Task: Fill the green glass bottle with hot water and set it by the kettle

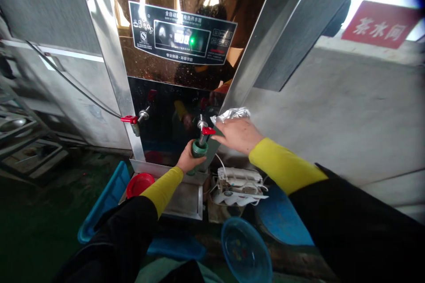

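Head camera: A person stands at a steel water boiler (186, 79), its green light (191, 41) lit on the control panel (182, 33). The left hand (187, 159) is wrapped around a green cup (198, 149) from below and the side, fingers closed on its body, holding its open mouth directly under the right-hand tap (203, 129). The right hand (237, 135) rests its fingertips at that tap's red lever (208, 131); whether they press it or only touch it cannot be told, and the fingers lie loosely together rather than clenched. A crumpled piece of foil or plastic (230, 115) sits just behind the knuckles, against the boiler's edge; whether the hand holds it cannot be told.

The cup looks rigid and light while empty, likely to grow heavier and hot as it fills, so the grip around the lower wall, clear of the rim, seems the sound place to hold it; a wet outside could make it slippery. No water stream can be made out.

A second tap (136, 120) with a red lever stands well to the left. Below, a steel drip tray (186, 199) carries a red lid (140, 184); a white power strip (239, 181) lies beside the tray, a blue basin (245, 252) nearer the camera, and a blue crate (106, 199) to the left.
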Action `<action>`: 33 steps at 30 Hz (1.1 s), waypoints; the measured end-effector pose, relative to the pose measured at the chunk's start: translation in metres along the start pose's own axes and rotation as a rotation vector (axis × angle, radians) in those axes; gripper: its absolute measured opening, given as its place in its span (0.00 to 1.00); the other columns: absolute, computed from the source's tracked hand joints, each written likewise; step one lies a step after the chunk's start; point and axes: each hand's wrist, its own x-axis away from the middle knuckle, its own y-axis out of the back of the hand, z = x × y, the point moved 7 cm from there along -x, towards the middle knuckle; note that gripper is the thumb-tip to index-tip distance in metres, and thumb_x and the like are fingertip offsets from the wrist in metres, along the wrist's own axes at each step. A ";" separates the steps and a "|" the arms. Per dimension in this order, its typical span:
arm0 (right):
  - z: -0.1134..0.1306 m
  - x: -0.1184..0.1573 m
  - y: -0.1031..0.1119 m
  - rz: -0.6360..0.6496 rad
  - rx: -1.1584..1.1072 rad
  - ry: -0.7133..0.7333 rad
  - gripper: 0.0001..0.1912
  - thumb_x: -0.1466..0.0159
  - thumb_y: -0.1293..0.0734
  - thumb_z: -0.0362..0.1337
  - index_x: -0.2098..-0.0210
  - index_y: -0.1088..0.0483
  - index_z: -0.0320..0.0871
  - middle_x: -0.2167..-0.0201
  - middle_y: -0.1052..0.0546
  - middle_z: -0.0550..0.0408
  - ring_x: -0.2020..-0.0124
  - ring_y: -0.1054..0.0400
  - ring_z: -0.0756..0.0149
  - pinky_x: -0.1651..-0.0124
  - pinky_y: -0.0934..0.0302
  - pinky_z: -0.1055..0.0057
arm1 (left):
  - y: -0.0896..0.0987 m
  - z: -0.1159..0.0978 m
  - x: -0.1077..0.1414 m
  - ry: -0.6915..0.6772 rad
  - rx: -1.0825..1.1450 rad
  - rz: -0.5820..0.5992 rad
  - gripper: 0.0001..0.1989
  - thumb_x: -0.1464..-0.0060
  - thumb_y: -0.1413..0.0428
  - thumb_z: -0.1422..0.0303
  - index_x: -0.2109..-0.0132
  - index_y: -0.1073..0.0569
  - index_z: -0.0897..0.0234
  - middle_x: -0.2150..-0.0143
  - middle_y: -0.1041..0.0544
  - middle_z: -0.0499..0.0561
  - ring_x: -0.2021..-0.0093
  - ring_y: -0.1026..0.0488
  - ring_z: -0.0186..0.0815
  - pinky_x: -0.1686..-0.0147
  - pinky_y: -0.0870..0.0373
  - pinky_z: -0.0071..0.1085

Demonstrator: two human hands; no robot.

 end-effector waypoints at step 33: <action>-0.015 -0.061 0.005 0.053 -0.041 0.001 0.23 0.37 0.45 0.50 0.59 0.27 0.41 0.61 0.25 0.44 0.57 0.30 0.49 0.60 0.40 0.60 | 0.001 0.000 -0.008 0.034 0.014 -0.002 0.39 0.64 0.34 0.64 0.44 0.40 0.65 0.51 0.29 0.54 0.50 0.32 0.38 0.43 0.36 0.39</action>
